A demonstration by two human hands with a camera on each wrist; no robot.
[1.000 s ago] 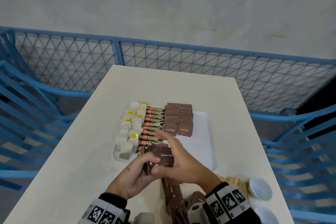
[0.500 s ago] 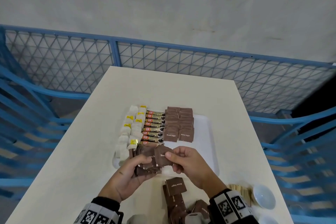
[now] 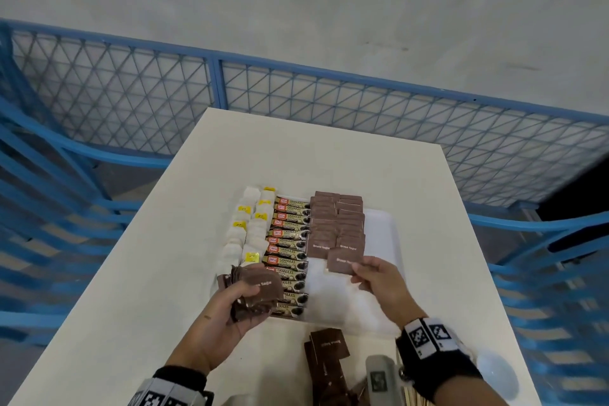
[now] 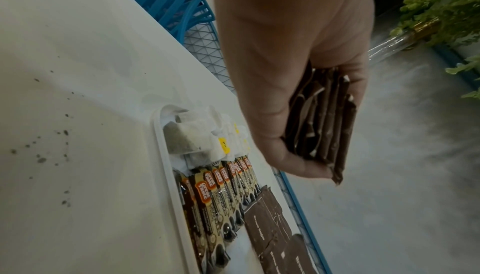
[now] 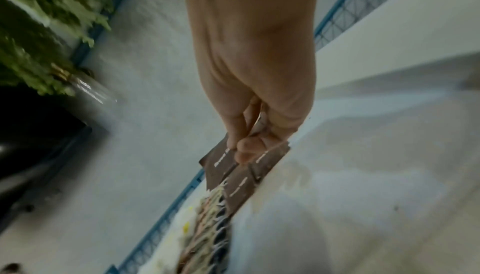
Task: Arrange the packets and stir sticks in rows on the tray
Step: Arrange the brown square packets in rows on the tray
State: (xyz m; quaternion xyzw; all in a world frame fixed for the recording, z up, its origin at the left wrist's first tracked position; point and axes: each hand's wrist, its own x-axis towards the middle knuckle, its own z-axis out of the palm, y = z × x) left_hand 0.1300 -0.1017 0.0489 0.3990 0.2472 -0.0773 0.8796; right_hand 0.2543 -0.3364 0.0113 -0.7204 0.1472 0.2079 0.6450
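Note:
A white tray [image 3: 382, 234] on the table holds rows of tea bags [image 3: 250, 227], coffee granule sticks [image 3: 290, 241] and brown sugar packets [image 3: 336, 221]. My left hand [image 3: 230, 310] grips a stack of brown sugar packets [image 3: 257, 290] over the tray's near left corner; the stack [image 4: 322, 126] shows edge-on in the left wrist view. My right hand [image 3: 375, 277] pinches one brown sugar packet [image 3: 342, 261] just above the tray, at the near end of the right brown row. The right wrist view shows that packet [image 5: 221, 161] between thumb and fingers.
More loose brown packets [image 3: 326, 353] lie on the table near the front edge. A small white bowl [image 3: 501, 372] sits at the front right. Blue mesh fencing [image 3: 296, 95] and blue chairs surround the table. The tray's right part is bare.
My right hand drew one packet from the stack and moved it right and forward to the brown rows. The left hand stayed near the tray's near left corner with the stack.

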